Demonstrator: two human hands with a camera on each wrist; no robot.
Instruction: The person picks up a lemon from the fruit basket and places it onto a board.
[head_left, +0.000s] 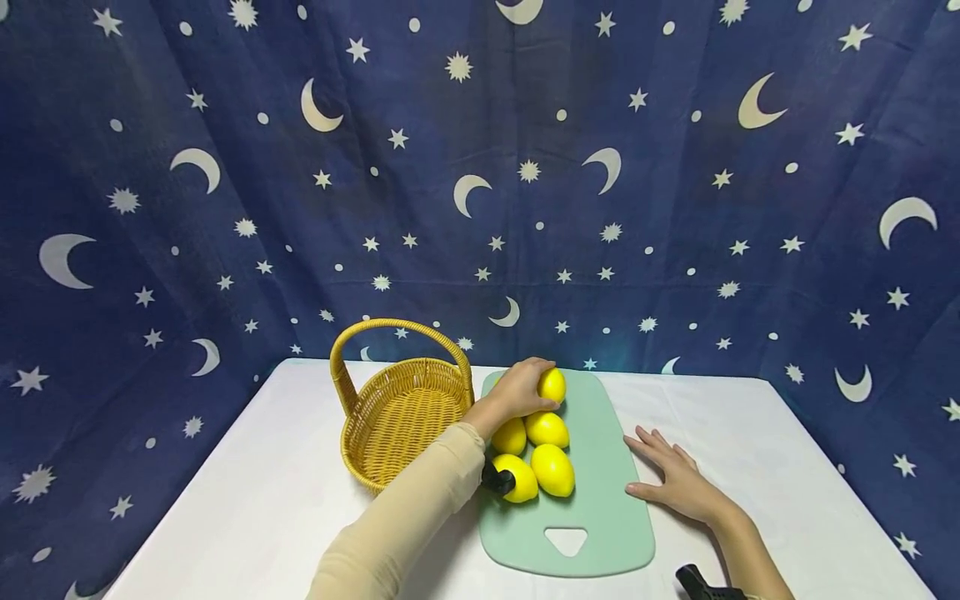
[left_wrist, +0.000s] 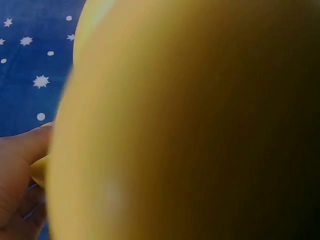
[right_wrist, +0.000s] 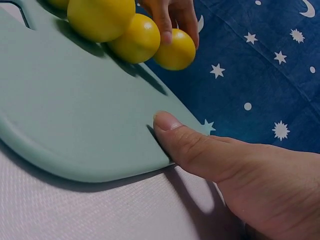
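Observation:
At the far end of the pale green cutting board (head_left: pixel 603 517), my left hand (head_left: pixel 520 392) grips a yellow lemon (head_left: pixel 552 386) between thumb and fingers. The same lemon (right_wrist: pixel 175 50) shows in the right wrist view with fingertips around it. Several more lemons (head_left: pixel 552 470) lie together on the board's left half, partly covered by the left arm. A lemon's blurred side (left_wrist: pixel 150 125) fills most of the left wrist view. My right hand (head_left: pixel 678 483) is at the board's right edge, fingers spread, its thumb (right_wrist: pixel 185 145) over the rim; it holds nothing.
A woven wicker basket (head_left: pixel 352 442) with a tall arched handle stands left of the board, close to the left forearm. White cloth (head_left: pixel 277 500) covers the table. Behind hangs a dark blue curtain (head_left: pixel 480 242) with moons and stars.

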